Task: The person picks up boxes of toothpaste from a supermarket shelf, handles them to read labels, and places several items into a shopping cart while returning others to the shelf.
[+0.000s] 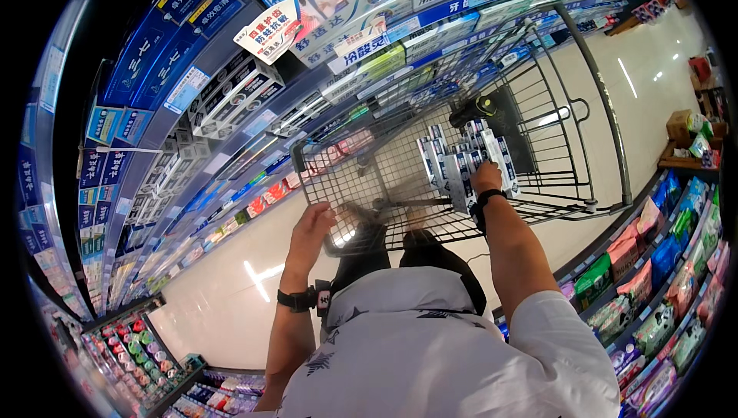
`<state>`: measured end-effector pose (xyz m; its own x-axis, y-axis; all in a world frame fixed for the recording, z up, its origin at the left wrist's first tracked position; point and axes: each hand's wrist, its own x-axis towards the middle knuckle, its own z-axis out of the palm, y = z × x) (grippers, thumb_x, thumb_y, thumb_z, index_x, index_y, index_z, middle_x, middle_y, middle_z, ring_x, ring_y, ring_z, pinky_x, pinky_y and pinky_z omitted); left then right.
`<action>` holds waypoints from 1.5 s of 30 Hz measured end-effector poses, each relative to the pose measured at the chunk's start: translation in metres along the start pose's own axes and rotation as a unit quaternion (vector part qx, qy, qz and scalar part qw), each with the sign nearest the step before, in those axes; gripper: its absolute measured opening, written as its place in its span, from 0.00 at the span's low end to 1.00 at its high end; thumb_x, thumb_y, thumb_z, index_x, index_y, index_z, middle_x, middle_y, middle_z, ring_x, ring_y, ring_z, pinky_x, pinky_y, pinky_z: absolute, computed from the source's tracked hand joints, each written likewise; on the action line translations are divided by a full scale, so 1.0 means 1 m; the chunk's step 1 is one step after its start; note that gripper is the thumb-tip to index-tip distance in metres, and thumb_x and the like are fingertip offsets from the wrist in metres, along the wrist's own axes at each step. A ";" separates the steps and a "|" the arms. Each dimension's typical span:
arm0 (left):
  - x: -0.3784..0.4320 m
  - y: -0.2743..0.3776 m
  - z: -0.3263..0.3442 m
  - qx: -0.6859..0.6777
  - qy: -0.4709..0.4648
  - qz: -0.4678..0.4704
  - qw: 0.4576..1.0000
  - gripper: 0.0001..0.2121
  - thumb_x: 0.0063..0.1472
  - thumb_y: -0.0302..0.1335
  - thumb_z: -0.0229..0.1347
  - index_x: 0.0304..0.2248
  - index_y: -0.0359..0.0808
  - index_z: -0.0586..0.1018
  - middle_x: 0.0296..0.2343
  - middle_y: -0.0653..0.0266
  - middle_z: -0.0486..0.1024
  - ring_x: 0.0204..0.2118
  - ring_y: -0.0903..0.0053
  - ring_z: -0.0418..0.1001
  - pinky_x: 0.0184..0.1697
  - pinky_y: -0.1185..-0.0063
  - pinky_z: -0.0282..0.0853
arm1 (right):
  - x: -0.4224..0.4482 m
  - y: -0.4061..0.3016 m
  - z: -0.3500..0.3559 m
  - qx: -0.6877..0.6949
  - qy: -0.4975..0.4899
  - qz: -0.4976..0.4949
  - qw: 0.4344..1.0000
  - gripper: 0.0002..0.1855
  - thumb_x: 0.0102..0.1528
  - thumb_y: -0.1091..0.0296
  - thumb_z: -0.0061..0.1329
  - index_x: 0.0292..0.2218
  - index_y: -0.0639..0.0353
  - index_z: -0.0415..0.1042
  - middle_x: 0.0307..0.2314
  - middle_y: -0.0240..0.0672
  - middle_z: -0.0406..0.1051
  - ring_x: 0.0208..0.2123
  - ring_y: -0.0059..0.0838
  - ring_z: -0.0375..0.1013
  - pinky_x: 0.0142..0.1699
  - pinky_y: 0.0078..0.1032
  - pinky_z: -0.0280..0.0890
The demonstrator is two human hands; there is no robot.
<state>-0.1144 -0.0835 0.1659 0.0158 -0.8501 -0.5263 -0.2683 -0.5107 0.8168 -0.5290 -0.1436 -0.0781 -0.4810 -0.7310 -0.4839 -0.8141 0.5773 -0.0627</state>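
My right hand [488,177] reaches into a wire shopping cart [398,240], its fingers bent over the end of a white and dark-blue toothpaste box [461,179]. Several similar toothpaste boxes [433,153] cluster around it inside the cart, many of them standing on end. How the fingertips meet the box is partly hidden by the hand itself. Beside the cart's near left corner, my left hand [313,223] hovers with loosely bent fingers and nothing visible in it. A dark object with a yellow-green ring [484,108] lies just beyond the boxes.
Shelves of boxed toothpaste [230,98] run close along the left and far side. A cardboard display sign [268,32] juts out from them. On the right stands a shelf of soft packs [628,262]. The cart's handle bar [605,95] curves at the right, above a glossy tiled floor [225,297].
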 end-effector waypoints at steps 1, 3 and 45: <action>-0.003 -0.002 0.000 -0.003 0.000 -0.008 1.000 0.18 0.67 0.34 0.51 0.50 0.29 0.72 0.36 0.67 0.74 0.39 0.83 0.71 0.44 0.82 0.66 | 0.001 -0.002 0.001 -0.019 0.008 -0.003 1.000 0.12 0.57 0.66 0.48 0.42 0.58 0.73 0.44 0.43 0.69 0.47 0.47 0.71 0.47 0.38 0.72; -0.009 -0.002 0.001 -0.009 -0.004 -0.021 1.000 0.19 0.66 0.35 0.52 0.49 0.29 0.72 0.36 0.67 0.74 0.40 0.83 0.71 0.45 0.82 0.66 | 0.001 -0.003 0.001 -0.041 0.010 -0.002 0.999 0.10 0.58 0.66 0.47 0.41 0.57 0.74 0.43 0.41 0.70 0.47 0.44 0.72 0.47 0.36 0.72; -0.007 0.077 -0.026 -0.180 0.016 0.100 0.978 0.29 0.69 0.51 0.39 0.49 0.30 0.70 0.32 0.54 0.76 0.25 0.78 0.74 0.27 0.82 0.68 | -0.162 -0.154 -0.211 0.679 -0.378 -0.263 0.571 0.18 0.64 0.59 0.46 0.50 0.61 0.66 0.38 0.37 0.74 0.32 0.31 0.78 0.34 0.27 0.74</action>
<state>-0.1097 -0.1200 0.2387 0.0286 -0.9383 -0.3446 0.0872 -0.3411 0.9360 -0.3940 -0.1910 0.1943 0.4103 -0.8640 -0.2919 0.4694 0.4745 -0.7447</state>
